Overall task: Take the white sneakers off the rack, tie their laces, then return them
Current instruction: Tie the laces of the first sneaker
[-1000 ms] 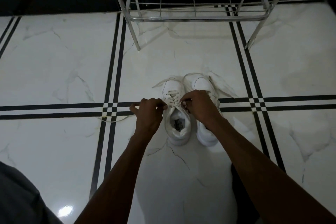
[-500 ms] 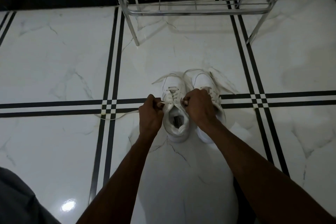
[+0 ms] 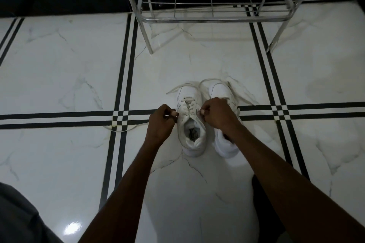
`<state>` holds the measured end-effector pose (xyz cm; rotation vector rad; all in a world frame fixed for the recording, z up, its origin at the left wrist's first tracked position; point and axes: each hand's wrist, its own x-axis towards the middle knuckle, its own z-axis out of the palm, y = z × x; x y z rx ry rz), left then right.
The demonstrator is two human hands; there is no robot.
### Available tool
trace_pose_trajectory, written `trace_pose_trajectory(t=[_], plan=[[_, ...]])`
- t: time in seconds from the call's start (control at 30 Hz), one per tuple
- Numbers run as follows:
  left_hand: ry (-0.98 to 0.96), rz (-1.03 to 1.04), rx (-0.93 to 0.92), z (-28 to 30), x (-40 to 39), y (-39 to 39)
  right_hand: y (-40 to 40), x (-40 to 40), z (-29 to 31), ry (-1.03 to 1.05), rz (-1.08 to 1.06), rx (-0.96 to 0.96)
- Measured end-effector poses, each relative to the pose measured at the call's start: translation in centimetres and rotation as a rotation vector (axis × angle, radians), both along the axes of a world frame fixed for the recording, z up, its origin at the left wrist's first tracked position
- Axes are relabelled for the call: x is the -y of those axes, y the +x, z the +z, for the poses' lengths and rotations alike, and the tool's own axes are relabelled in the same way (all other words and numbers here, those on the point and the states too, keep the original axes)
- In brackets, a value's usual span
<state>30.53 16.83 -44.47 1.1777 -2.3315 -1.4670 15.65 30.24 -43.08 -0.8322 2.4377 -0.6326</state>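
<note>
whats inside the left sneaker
Inside the left sneaker only a pale insole with a dark label shows; no foot. The toe end is hidden under the tongue and laces.

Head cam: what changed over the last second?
Little. The left hand slid in from beside the left sneaker until its fingers sit at the eyelets; the right hand kept its pinch on the lace opposite. No knot yet. Both sneakers, the loose lace ends and the rack stayed put.
</note>
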Motion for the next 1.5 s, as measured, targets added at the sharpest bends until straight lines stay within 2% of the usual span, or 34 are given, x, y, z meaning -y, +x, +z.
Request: trace_pose_trajectory(t=[0.13, 0.27, 0.37, 0.43, 0.53, 0.67, 0.77, 1.03, 1.33, 1.43, 1.5], plan=[[0.150, -0.072, 0.000, 0.9, 1.6, 0.3, -1.6, -0.4, 3.0, 0.019, 0.016, 0.336], [0.512, 0.071, -0.223, 3.0, 1.7, -0.6, -2.4, 0.5, 4.2, -0.344, -0.243, 0.666], [0.576, 0.047, -0.303, 4.1, 1.2, -1.9, -2.1, 1.0, 4.3, -0.549, -0.307, 0.888], [0.568, 0.057, -0.327, 4.3, 1.0, -2.5, -1.7, 1.1, 4.0, -0.635, -0.318, 0.945], [0.510, 0.059, -0.320, 4.0, 0.7, -2.7, -1.2, 1.3, 2.8, -0.688, -0.300, 0.850], [0.362, -0.049, -0.302, 3.7, 0.1, -2.6, -0.7, 1.4, 1.7, -0.582, -0.217, 0.630], [0.246, -0.128, -0.305, 3.8, -0.1, -2.6, -0.6, 1.5, 2.0, -0.499, -0.163, 0.560], [-0.008, -0.286, -0.253, 2.9, 0.7, -2.9, -0.6, 1.9, 1.7, -0.514, -0.351, 0.619], [-0.008, -0.305, -0.287, 3.2, 0.9, -3.0, -0.4, 1.8, 2.2, -0.567, -0.097, 0.653], [-0.018, -0.306, -0.293, 3.2, 0.8, -3.1, -0.4, 2.2, 2.2, -0.544, -0.145, 0.548], [0.059, -0.275, -0.297, 2.9, 0.9, -3.2, -0.3, 2.5, 1.9, -0.546, -0.246, 0.530]])
